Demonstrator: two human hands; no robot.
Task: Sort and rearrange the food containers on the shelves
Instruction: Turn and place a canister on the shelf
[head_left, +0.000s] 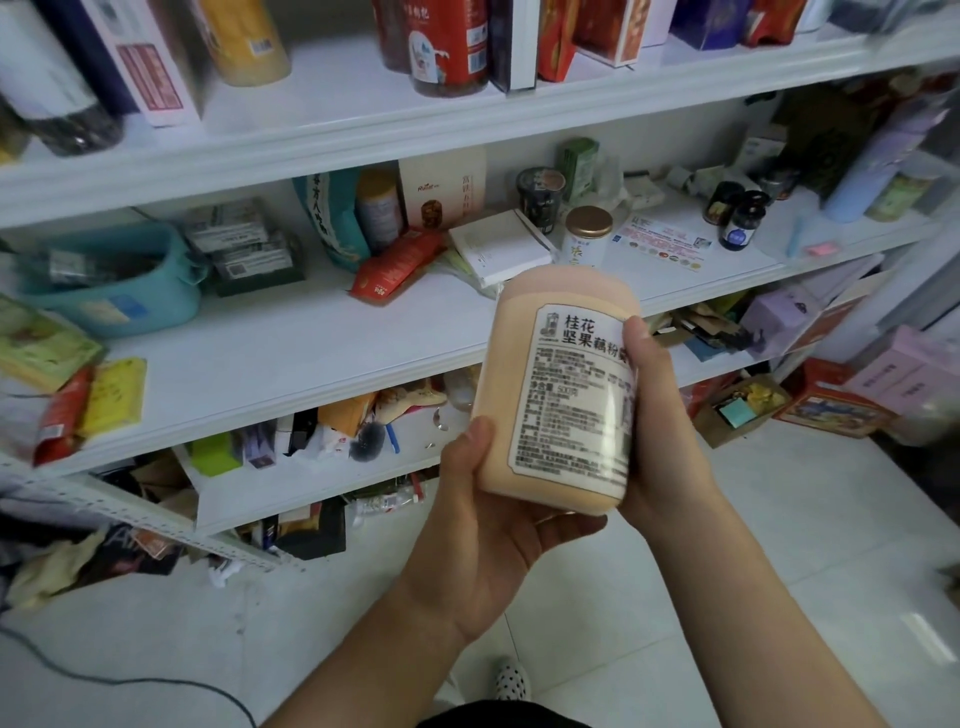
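Note:
A tall peach-coloured jar with a white printed label is held in front of the white shelves, label towards me. My left hand cups its base from below, thumb up along the left side. My right hand grips the right side, thumb laid over the label's edge. The jar hangs in the air just in front of the middle shelf's front edge.
The middle shelf holds a teal basket, a red packet, a white box, a gold-lidded jar and small dark jars. Cans and boxes fill the top shelf. Boxes sit on the tiled floor at right; a cable runs at left.

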